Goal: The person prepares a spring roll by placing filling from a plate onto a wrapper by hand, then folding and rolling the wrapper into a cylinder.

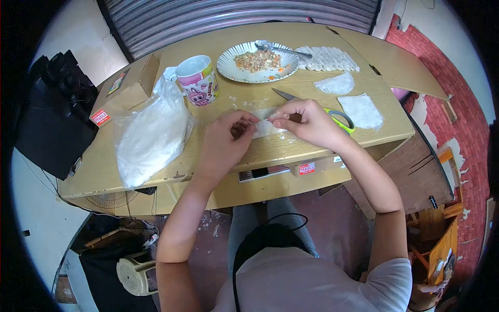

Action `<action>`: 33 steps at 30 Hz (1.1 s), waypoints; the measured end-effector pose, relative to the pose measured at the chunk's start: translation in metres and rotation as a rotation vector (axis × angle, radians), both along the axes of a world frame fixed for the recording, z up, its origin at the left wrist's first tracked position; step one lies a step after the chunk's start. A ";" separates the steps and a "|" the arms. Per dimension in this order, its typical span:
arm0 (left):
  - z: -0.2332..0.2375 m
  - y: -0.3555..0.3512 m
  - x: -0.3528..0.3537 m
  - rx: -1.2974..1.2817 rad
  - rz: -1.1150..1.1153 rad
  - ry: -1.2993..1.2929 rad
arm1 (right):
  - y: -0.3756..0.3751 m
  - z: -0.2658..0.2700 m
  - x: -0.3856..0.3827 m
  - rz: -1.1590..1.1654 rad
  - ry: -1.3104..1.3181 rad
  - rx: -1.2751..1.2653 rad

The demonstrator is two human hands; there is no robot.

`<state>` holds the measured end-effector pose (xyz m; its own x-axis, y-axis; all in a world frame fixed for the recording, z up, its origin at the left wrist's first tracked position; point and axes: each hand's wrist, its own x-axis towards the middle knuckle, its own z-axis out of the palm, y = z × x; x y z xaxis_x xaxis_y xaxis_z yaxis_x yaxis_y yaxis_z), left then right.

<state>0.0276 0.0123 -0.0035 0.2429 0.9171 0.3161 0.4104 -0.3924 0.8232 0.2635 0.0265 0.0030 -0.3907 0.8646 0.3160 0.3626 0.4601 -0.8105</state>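
On the table in front of me lies a small white wrapper sheet (264,128), partly covered by my fingers. My left hand (230,136) pinches its left side, fingertips pressed together. From the other side, my right hand (307,121) pinches the wrapper's upper right part between thumb and fingers. Scissors with green-and-grey handles (344,122) lie beneath and behind the right hand, blade pointing away. Right of them is a stack of squarish white wrappers (360,111). A cut, rounded wrapper piece (336,83) sits just beyond it.
A plate (226,72) holds chopped filling (255,61) and a spoon (299,52). Several white rolls (328,59) line up beside it. At left stand a mug (199,82), a plastic bag of white contents (150,138) and a cardboard box (125,86). A shutter (239,21) backs the table.
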 end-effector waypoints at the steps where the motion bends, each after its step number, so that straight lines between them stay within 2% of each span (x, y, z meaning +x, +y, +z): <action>1: 0.001 0.001 0.001 0.077 0.002 0.007 | 0.000 0.000 -0.001 0.001 0.000 0.000; 2: 0.002 0.001 0.001 0.155 0.003 0.014 | 0.001 0.001 -0.001 -0.012 0.016 -0.030; 7: 0.008 0.000 0.000 0.164 -0.080 0.047 | 0.001 0.005 0.001 -0.039 -0.027 -0.075; 16: 0.002 -0.002 -0.002 0.439 -0.018 0.279 | -0.005 0.007 -0.007 -0.104 -0.076 0.149; 18: 0.005 -0.005 0.000 0.490 0.019 0.326 | -0.006 0.006 -0.005 -0.086 -0.259 0.428; 19: 0.005 -0.006 0.001 0.452 0.022 0.336 | -0.007 0.005 -0.004 -0.086 -0.259 0.428; 21: 0.005 -0.007 0.002 0.415 0.024 0.346 | -0.011 0.004 -0.004 -0.111 -0.391 0.744; 24: 0.005 -0.007 0.002 0.443 0.011 0.341 | -0.014 -0.001 0.000 -0.050 -0.487 0.712; 28: 0.002 -0.007 -0.001 0.493 -0.030 0.403 | -0.019 0.001 0.001 -0.028 -0.504 0.766; 33: 0.008 -0.015 -0.001 0.508 -0.049 0.429 | -0.016 0.002 0.004 0.002 -0.471 0.692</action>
